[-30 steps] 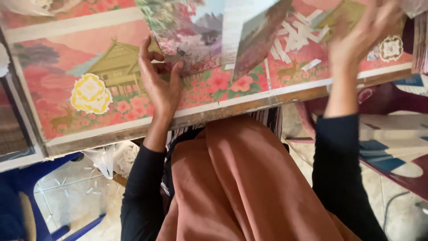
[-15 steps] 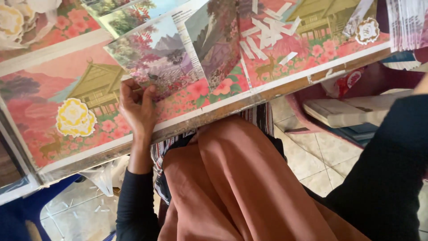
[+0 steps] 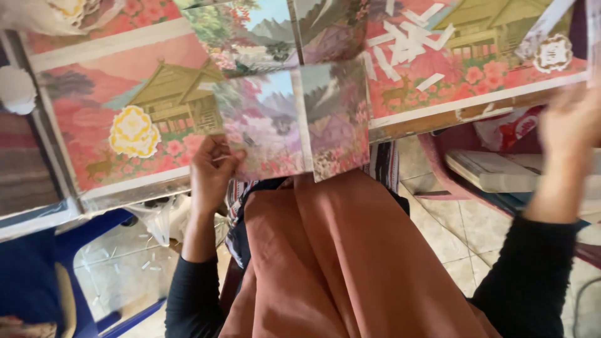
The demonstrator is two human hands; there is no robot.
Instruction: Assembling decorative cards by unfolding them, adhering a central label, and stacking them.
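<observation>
My left hand (image 3: 211,170) grips the near left corner of a folded printed card (image 3: 294,122) with a mountain and flower picture, which hangs over the table's front edge above my lap. My right hand (image 3: 571,120) is raised off to the right, blurred, away from the card, and I cannot tell whether it holds anything. Several white paper strips (image 3: 407,47) lie on the flowered table cover (image 3: 125,81) beyond the card. Both arms wear black sleeves.
A brown skirt (image 3: 350,263) fills the lower middle. A dark red chair with a stack of paper (image 3: 494,172) stands at the right. A blue chair (image 3: 69,275) is at the lower left over a tiled floor. A white plastic bag (image 3: 44,12) lies top left.
The card has slid toward me and over the table edge with my left hand on its corner. My right hand has come back into view at the right.
</observation>
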